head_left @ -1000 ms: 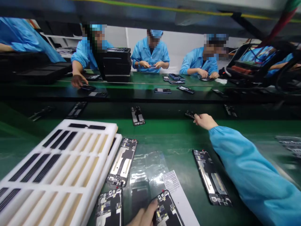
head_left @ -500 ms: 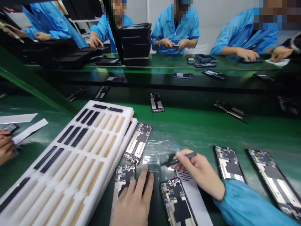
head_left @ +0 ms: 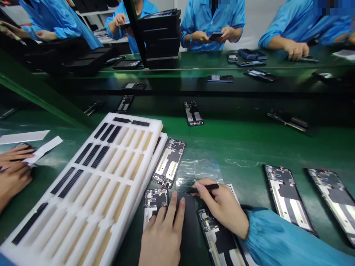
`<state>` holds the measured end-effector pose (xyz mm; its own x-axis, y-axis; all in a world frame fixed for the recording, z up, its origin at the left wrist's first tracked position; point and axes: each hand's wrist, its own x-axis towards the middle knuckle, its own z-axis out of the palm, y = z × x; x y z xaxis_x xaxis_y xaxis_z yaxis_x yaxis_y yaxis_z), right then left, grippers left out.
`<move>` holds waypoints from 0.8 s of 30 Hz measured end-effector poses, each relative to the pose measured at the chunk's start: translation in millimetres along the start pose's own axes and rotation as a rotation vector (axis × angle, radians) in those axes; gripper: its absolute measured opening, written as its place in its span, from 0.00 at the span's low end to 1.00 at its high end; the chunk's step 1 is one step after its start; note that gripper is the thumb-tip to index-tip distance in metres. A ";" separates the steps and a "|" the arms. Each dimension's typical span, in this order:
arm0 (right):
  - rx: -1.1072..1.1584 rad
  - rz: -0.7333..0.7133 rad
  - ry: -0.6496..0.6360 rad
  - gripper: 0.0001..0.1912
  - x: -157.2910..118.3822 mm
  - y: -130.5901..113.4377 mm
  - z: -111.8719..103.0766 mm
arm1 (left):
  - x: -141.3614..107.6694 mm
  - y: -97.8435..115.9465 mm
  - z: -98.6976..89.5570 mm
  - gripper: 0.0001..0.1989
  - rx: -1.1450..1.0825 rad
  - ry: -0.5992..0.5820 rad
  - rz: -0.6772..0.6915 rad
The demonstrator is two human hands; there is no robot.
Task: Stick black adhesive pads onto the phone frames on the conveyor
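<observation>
My left hand (head_left: 163,232) lies palm down with its fingers stretched out, partly over an opened phone (head_left: 155,197). Its fingertips rest at the top of a dark flat strip (head_left: 189,225). My right hand (head_left: 222,207) pinches black tweezers (head_left: 213,187), whose tip points left to just beside my left fingertips, at the strip's upper end. Below the right hand lies a second opened phone (head_left: 219,236), its upper right part covered by that hand. A light perforated plate (head_left: 232,190) shows partly behind the hand. Clear plastic film (head_left: 206,168) lies just beyond the tweezers.
White foam trays (head_left: 126,177) with black strips in some slots stand at left. Another opened phone (head_left: 169,162) lies beside them; two more (head_left: 288,199) (head_left: 332,199) lie at right. A co-worker's hands (head_left: 16,170) are at far left. Several people work behind the raised shelf (head_left: 199,63).
My right hand has moved left and brought the tweezers' tip close to my left fingertips. My left hand stays flat. The camera view has shifted a little.
</observation>
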<state>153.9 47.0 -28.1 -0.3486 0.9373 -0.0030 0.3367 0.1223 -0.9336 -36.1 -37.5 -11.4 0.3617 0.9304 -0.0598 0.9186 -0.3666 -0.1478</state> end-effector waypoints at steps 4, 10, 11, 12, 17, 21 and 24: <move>0.027 0.016 0.008 0.13 -0.5 1.6 1.0 | 4.0 -0.1 -5.9 0.34 -0.013 -0.009 -0.009; 0.007 -0.038 0.050 0.13 -0.5 2.1 2.8 | 5.0 3.2 -7.4 0.35 -0.085 -0.019 -0.069; 0.011 -0.057 0.063 0.14 -1.8 -1.2 -1.7 | 4.5 3.4 -6.7 0.33 -0.144 -0.002 -0.106; 0.013 -0.077 0.089 0.14 -3.9 -6.2 -8.5 | 4.1 3.8 -6.7 0.31 -0.245 0.033 -0.160; 0.047 -0.131 0.331 0.14 -24.1 -46.8 -50.0 | 7.2 13.5 -23.0 0.17 -1.459 0.101 -0.515; 0.027 -0.102 0.231 0.17 -32.2 -68.7 -50.3 | 16.1 28.6 -39.5 0.21 -2.290 -0.128 -0.461; 0.040 -0.083 0.242 0.20 -30.3 -70.6 -41.1 | 21.1 35.7 -42.9 0.18 -2.436 -0.099 -0.387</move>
<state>176.6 23.4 52.7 -0.1525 0.9760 0.1557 0.2790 0.1937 -0.9406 11.2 -30.9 24.4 0.2716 0.8967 -0.3496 -0.5584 0.4427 0.7015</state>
